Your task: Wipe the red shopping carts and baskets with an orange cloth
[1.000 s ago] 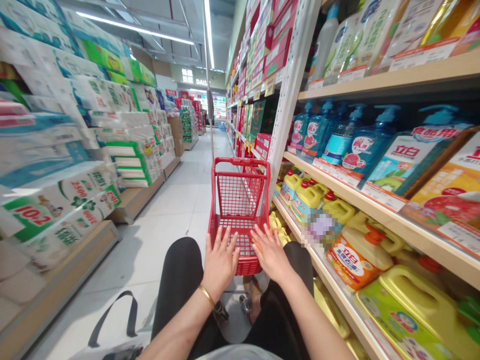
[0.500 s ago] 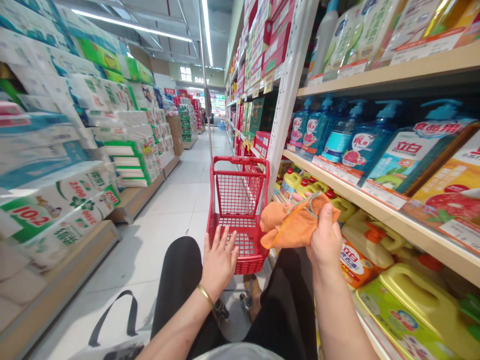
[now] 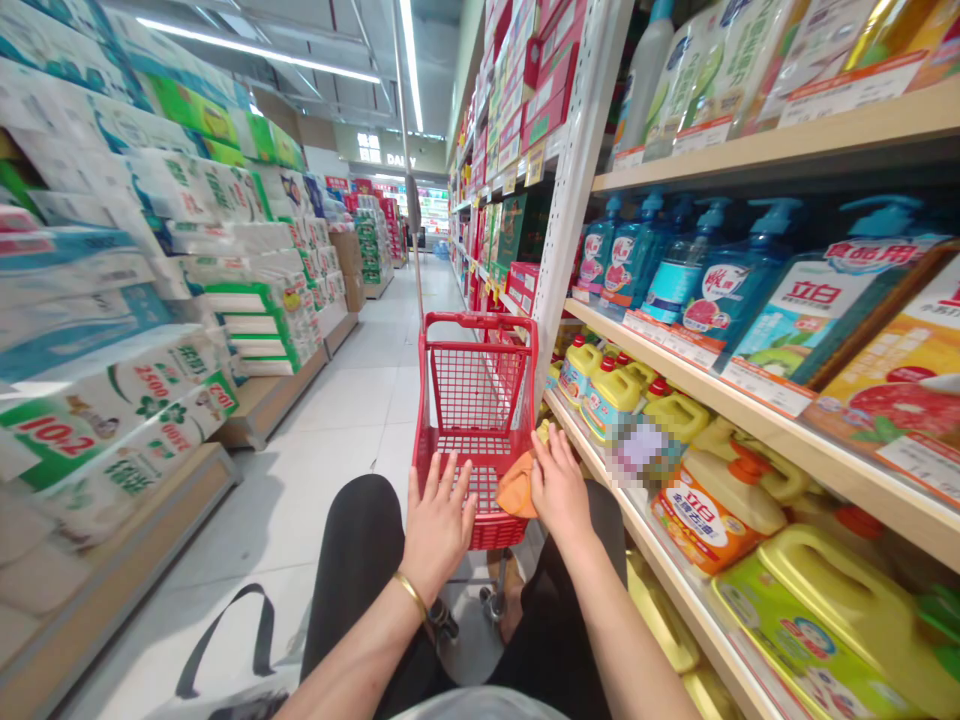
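Note:
My left hand (image 3: 439, 520) is palm down over the near left part of a red shopping cart (image 3: 480, 320), its fingers spread and holding nothing. On the cart's near right corner lies a crumpled orange cloth (image 3: 514, 488). Against that cloth, my right hand (image 3: 559, 488) rests with fingers stretched out and apart. Its thumb side overlaps the cloth's edge, and whether the palm presses on more of it is hidden. Through the mesh, the cart's basket shows no goods.
Shelves on my right hold blue pump bottles (image 3: 709, 280) and yellow jugs (image 3: 615, 395) of detergent. A wooden shelf edge (image 3: 675, 350) runs close beside my right arm. Stacked tissue packs (image 3: 142, 410) line the left side. A bag strap (image 3: 262, 625) stands up from the floor.
My right hand has moved left and down to the cart, bringing the orange cloth from in front of the shelf, and its grip has opened. The left hand has stayed put.

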`<state>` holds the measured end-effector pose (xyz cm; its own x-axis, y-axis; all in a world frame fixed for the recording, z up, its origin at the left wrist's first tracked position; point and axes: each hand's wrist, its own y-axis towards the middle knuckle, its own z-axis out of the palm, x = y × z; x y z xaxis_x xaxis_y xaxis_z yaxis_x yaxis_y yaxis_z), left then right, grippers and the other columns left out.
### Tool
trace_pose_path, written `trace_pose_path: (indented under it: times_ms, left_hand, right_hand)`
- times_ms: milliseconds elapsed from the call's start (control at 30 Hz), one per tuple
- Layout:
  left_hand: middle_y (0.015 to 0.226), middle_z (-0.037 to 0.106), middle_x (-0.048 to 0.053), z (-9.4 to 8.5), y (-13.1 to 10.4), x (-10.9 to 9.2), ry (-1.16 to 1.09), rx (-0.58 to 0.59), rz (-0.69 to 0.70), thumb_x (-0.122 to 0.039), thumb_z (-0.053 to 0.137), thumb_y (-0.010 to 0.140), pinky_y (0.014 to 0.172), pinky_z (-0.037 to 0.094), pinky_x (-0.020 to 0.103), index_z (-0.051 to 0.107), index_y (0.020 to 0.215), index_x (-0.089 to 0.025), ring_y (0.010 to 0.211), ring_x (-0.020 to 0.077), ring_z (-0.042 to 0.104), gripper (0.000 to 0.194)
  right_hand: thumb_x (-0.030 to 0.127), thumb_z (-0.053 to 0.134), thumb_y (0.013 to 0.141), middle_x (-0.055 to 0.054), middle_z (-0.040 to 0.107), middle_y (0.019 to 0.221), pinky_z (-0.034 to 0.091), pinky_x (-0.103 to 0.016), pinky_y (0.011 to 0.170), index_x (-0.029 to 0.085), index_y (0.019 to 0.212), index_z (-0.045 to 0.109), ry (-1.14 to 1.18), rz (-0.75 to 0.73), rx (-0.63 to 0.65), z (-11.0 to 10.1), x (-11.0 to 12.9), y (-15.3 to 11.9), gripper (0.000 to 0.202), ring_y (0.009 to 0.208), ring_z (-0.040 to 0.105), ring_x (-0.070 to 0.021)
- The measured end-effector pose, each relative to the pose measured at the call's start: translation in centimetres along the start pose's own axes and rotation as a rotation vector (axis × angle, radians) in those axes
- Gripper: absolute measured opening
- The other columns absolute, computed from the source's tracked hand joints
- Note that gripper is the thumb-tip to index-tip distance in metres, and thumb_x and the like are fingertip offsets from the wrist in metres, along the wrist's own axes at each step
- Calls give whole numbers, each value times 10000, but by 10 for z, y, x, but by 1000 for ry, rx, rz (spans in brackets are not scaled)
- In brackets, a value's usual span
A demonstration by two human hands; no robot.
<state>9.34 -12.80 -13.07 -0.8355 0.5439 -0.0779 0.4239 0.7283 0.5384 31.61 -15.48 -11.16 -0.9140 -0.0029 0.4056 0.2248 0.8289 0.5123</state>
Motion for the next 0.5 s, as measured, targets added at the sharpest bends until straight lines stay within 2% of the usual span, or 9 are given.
trace_pose_path:
  times_ms: [67,133,200,267,333,400,500]
  left_hand:
    - [1670,368,72,0,0,0,2,1,-1,-401,395,1057,1294,140,638,470,1568,-243,1596,329,234,541]
    - [1670,368,73,1,-1,0,0,-1,3,-401,401,1055,1294,138,638,474,1566,-246,1596,330,232,539]
    - [1667,372,75,2,-1,1,0,-4,11,-395,403,1055,1293,137,642,472,1568,-248,1595,333,234,538]
    - [1662,381,77,3,-1,1,2,-8,11,-390,406,1054,1293,140,641,468,1570,-247,1595,334,234,539]
    - [1663,381,74,4,-1,1,1,-15,7,-388,412,1052,1293,143,641,456,1577,-252,1597,334,228,544]
    - [1667,373,70,4,-1,1,0,-18,3,-388,415,1052,1293,141,641,442,1584,-259,1599,331,219,549]
    - [1675,355,72,4,-1,1,0,-10,6,-391,410,1055,1297,137,635,451,1580,-252,1601,328,213,544]
  right_hand:
    - [425,443,1041,-185,257,1712,286,-527,1276,130,1626,354,9,84,77,8,6,0,662,1591,242,-343]
    - [578,616,938,-224,107,1735,297,-619,1242,122,1662,244,29,191,80,20,8,0,933,1584,195,-442]
    - [541,715,871,-204,-36,1744,327,-643,1215,168,1684,156,82,241,68,33,6,0,1055,1583,154,-473]
    - [362,659,911,-196,-23,1746,359,-597,1216,167,1687,130,124,241,90,42,4,-2,959,1587,181,-432]
    - [217,530,947,-212,54,1740,334,-582,1241,115,1677,164,93,201,117,44,3,-6,824,1596,176,-393]
    - [180,426,987,-206,117,1732,266,-610,1269,88,1665,207,14,119,115,38,3,-14,719,1609,126,-369]
    - [260,342,1065,-133,218,1725,192,-592,1303,146,1657,275,-19,-91,144,19,0,-25,607,1621,102,-304]
